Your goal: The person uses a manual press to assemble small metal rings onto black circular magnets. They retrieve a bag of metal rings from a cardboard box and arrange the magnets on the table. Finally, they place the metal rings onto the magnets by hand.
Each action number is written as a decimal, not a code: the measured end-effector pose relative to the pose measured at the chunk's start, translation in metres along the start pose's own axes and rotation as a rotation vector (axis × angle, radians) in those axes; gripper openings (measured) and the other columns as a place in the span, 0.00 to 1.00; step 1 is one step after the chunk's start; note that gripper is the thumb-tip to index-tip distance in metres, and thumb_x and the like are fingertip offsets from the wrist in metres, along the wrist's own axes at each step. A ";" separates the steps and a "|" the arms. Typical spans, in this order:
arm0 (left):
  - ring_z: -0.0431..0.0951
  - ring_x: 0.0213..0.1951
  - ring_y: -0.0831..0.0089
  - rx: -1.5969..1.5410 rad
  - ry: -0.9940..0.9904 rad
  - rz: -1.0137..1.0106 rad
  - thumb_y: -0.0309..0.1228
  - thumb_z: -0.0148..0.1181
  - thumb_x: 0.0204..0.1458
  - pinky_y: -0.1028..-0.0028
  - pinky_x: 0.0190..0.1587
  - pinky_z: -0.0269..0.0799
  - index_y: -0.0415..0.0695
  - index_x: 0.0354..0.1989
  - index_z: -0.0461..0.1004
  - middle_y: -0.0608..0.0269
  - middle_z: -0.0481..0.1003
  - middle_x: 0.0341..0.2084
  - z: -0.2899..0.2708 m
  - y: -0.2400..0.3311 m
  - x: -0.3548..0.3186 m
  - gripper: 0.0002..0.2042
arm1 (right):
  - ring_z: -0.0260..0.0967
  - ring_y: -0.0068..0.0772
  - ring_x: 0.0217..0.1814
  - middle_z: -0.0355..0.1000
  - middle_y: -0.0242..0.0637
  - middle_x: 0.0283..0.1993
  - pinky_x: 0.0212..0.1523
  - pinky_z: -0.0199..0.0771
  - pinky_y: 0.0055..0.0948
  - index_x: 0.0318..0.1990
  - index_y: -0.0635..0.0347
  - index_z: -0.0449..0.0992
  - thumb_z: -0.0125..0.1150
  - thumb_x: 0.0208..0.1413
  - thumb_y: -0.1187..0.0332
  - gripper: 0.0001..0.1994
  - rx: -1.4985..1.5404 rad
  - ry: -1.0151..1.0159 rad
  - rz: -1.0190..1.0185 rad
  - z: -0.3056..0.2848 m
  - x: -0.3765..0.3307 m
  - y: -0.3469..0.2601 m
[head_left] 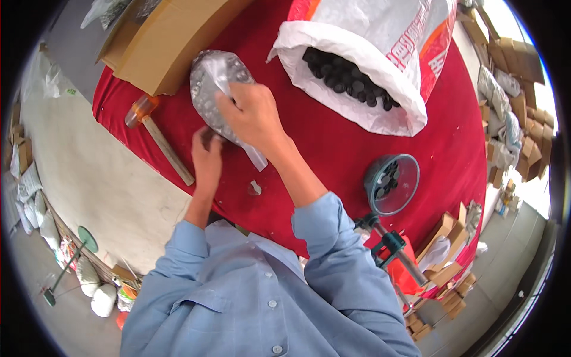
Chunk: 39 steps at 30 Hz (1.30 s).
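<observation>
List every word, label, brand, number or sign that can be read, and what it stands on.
Big white, red and orange sack: large printed characters on its side, not copied out here.
Thin translucent plastic bag at far left: green mark, too small to read.
Clear plastic bag of small shiny parts: no lettering I can make out.

Table [321, 160] ahead of you. Plastic bag [208, 98] on it, left of centre: your right hand [253, 113] over the bag, your left hand [206, 157] by its near edge. Hammer [163, 143] left of the bag, handle end nearer you. Box [169, 44] far left, beyond the hammer. Sack [380, 38] far right, caps [345, 74] inside. Tub [372, 178] right, nearer than the sack, discs [386, 181] in it.
</observation>
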State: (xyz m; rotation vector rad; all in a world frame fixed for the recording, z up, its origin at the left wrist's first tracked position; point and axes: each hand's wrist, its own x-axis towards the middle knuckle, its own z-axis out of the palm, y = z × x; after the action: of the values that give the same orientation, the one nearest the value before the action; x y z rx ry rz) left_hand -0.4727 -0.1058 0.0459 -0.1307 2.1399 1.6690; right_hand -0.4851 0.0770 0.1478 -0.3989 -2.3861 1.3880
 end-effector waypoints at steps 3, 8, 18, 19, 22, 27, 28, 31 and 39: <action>0.81 0.47 0.70 -0.034 -0.170 -0.029 0.24 0.61 0.61 0.70 0.50 0.78 0.32 0.58 0.71 0.51 0.79 0.48 0.020 -0.023 -0.042 0.18 | 0.65 0.57 0.22 0.66 0.51 0.18 0.26 0.64 0.47 0.23 0.66 0.70 0.65 0.60 0.62 0.19 -0.027 -0.018 -0.020 0.007 0.023 -0.005; 0.82 0.39 0.73 0.063 -0.446 -0.175 0.27 0.67 0.58 0.71 0.41 0.80 0.32 0.56 0.71 0.53 0.79 0.46 0.026 -0.024 -0.079 0.20 | 0.65 0.51 0.22 0.67 0.50 0.20 0.27 0.67 0.43 0.28 0.66 0.73 0.63 0.63 0.61 0.17 -0.007 -0.085 0.020 -0.011 0.006 -0.001; 0.78 0.22 0.51 0.525 -0.217 0.217 0.37 0.66 0.60 0.59 0.29 0.71 0.35 0.30 0.80 0.45 0.76 0.20 0.044 0.024 -0.056 0.15 | 0.74 0.44 0.27 0.74 0.49 0.25 0.32 0.73 0.41 0.33 0.68 0.76 0.56 0.70 0.60 0.18 0.269 0.066 0.485 -0.046 -0.115 0.031; 0.78 0.23 0.50 0.515 -0.228 0.243 0.37 0.65 0.60 0.59 0.29 0.71 0.35 0.29 0.79 0.44 0.76 0.20 0.044 0.025 -0.053 0.15 | 0.74 0.41 0.27 0.74 0.47 0.25 0.32 0.73 0.40 0.33 0.68 0.76 0.55 0.70 0.60 0.18 0.270 0.065 0.528 -0.045 -0.129 0.036; 0.76 0.20 0.59 0.448 -0.276 0.296 0.35 0.64 0.61 0.61 0.29 0.69 0.35 0.26 0.76 0.46 0.73 0.18 0.039 0.032 -0.043 0.16 | 0.73 0.31 0.26 0.74 0.41 0.25 0.31 0.74 0.33 0.33 0.68 0.76 0.53 0.73 0.60 0.19 0.337 0.218 0.600 -0.049 -0.165 0.042; 0.57 0.25 0.86 0.319 -0.337 0.271 0.32 0.60 0.66 0.74 0.26 0.54 0.39 0.22 0.69 0.77 0.60 0.17 0.010 0.107 -0.036 0.18 | 0.72 0.24 0.26 0.74 0.36 0.25 0.30 0.74 0.29 0.32 0.67 0.76 0.50 0.75 0.61 0.20 0.232 0.389 0.745 -0.069 -0.237 0.055; 0.57 0.25 0.86 0.338 -0.339 0.293 0.32 0.60 0.66 0.74 0.26 0.54 0.39 0.21 0.69 0.77 0.59 0.17 0.012 0.100 -0.035 0.19 | 0.72 0.25 0.26 0.74 0.36 0.25 0.30 0.74 0.29 0.32 0.67 0.76 0.50 0.75 0.60 0.20 0.209 0.401 0.781 -0.066 -0.256 0.061; 0.57 0.24 0.86 0.369 -0.321 0.240 0.33 0.59 0.67 0.74 0.26 0.54 0.39 0.22 0.68 0.77 0.60 0.18 0.016 0.102 -0.027 0.19 | 0.73 0.31 0.26 0.74 0.40 0.25 0.30 0.74 0.33 0.33 0.66 0.76 0.50 0.75 0.61 0.19 0.109 0.409 0.865 -0.064 -0.306 0.068; 0.73 0.37 0.72 0.364 -0.479 0.302 0.35 0.58 0.68 0.72 0.40 0.68 0.37 0.36 0.76 0.61 0.74 0.32 0.008 0.021 -0.067 0.12 | 0.72 0.51 0.53 0.73 0.51 0.51 0.53 0.74 0.46 0.47 0.64 0.75 0.55 0.68 0.68 0.09 -0.411 0.442 0.735 -0.067 -0.410 0.079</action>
State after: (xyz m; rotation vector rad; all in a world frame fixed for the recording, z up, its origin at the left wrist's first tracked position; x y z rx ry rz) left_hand -0.4168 -0.1043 0.0890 0.6597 2.1019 1.2519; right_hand -0.0821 -0.0004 0.0451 -1.6295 -2.1993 0.8732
